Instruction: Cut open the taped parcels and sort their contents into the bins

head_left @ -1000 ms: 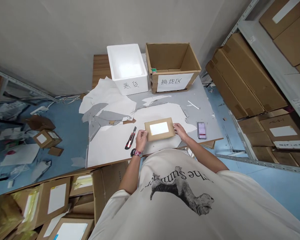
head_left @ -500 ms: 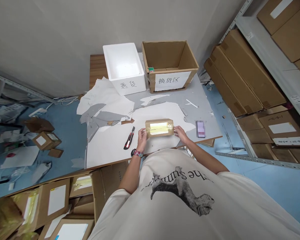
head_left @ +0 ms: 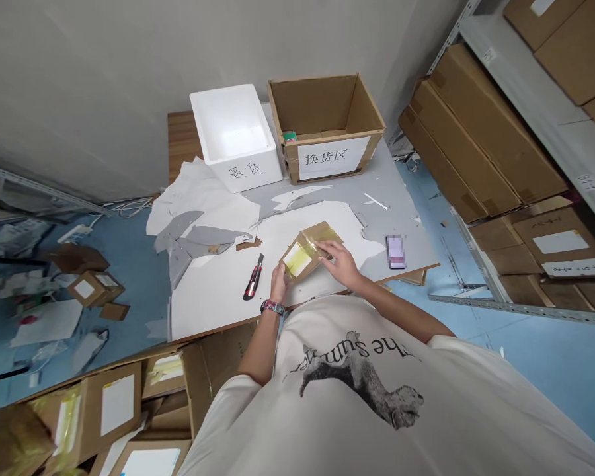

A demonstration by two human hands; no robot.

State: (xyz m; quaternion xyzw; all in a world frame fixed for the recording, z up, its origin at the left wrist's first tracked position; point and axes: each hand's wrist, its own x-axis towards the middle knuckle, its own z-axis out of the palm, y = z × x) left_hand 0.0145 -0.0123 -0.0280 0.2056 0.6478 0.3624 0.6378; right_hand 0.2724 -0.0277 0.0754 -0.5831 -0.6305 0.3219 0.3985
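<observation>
A small cardboard box point(head_left: 306, 270) is tilted at an angle over the white tabletop, with yellowish clear tape and a white label on it. My left hand point(head_left: 279, 285) is closed on its left end. At the right side, my right hand point(head_left: 343, 266) has its thumb and fingers against the box beside the taped part; its fingertips are partly hard to make out. A red and black box cutter point(head_left: 254, 277) lies on the table to the left of my left hand. To the right of my right hand lies a phone point(head_left: 395, 252).
At the table's back stand a white foam box point(head_left: 255, 173) and an open cardboard carton point(head_left: 290, 162), both with handwriting. Torn paper point(head_left: 213, 188) covers the table's left. Boxes fill the container point(head_left: 186, 390) below left. A shelf point(head_left: 530, 79) with cartons stands on the right.
The box has turned from lying level to a slant, its right end raised away from me. My right hand has moved left, from its right end onto its side. The view shifted slightly.
</observation>
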